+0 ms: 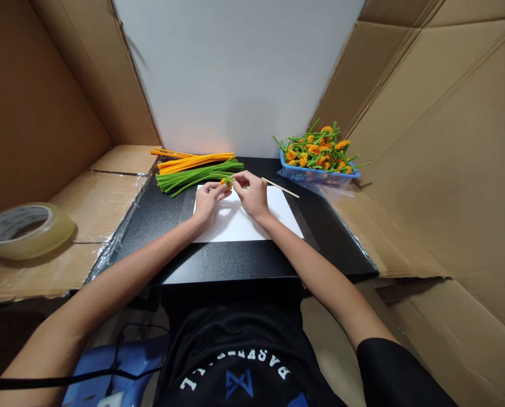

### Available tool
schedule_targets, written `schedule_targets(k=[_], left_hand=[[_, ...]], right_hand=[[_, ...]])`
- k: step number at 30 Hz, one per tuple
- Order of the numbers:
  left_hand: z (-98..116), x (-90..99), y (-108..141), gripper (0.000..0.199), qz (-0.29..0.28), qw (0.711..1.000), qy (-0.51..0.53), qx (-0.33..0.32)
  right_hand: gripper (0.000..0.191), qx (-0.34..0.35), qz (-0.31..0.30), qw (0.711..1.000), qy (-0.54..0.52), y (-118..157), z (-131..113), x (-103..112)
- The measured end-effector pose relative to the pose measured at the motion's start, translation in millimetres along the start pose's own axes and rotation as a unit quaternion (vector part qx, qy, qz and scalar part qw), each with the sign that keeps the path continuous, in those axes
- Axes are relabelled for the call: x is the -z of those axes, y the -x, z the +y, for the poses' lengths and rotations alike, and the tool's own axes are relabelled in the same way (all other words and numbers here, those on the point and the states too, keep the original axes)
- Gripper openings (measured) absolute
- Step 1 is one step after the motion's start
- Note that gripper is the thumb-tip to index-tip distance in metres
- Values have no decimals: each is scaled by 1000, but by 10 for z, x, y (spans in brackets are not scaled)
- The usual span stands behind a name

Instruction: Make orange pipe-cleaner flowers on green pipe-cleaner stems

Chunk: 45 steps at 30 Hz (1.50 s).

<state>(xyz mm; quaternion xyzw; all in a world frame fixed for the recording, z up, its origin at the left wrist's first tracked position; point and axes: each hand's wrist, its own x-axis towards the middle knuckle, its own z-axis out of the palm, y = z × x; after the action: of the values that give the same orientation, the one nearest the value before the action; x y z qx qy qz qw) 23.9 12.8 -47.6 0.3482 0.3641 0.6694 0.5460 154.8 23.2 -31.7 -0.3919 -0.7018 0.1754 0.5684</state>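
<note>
Over a white sheet of paper point(235, 229), my two hands meet around a small orange and green pipe-cleaner flower point(226, 183). My left hand point(207, 202) pinches its orange part between thumb and fingers. My right hand point(251, 195) has its fingertips closed on the green part beside it; my fingers hide some of the piece. Just behind my hands lie a bundle of green pipe cleaners point(193, 176) and a bundle of orange pipe cleaners point(199, 162). A thin wooden stick point(281, 187) rests to the right of my right hand.
At the back right, a blue basket point(320, 174) is heaped with orange and green pipe-cleaner flowers point(315, 150). A wide roll of clear tape point(27, 229) lies on cardboard at the left. Cardboard walls point(430, 130) flank the black table point(235, 264).
</note>
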Motion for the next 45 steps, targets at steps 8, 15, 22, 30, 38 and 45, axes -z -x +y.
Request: schedule_targets(k=[8, 15, 22, 30, 38, 45], left_hand=[[-27, 20, 5, 35, -6, 998, -46, -33], [-7, 14, 2, 38, 5, 998, -42, -45], [-8, 15, 15, 38, 2, 998, -34, -49], [-81, 65, -41, 40, 3, 999, -17, -48], [1, 81, -77, 37, -33, 996, -66, -53], [64, 70, -78, 33, -45, 995, -71, -51]], right_hand=[[16, 58, -44, 996, 56, -35, 19, 56], [11, 25, -7, 999, 45, 11, 19, 2], [13, 11, -29, 999, 41, 8, 54, -11], [22, 74, -104, 986, 104, -21, 60, 30], [19, 122, -113, 979, 122, -75, 135, 112], [12, 187, -93, 969, 130, -111, 212, 182]])
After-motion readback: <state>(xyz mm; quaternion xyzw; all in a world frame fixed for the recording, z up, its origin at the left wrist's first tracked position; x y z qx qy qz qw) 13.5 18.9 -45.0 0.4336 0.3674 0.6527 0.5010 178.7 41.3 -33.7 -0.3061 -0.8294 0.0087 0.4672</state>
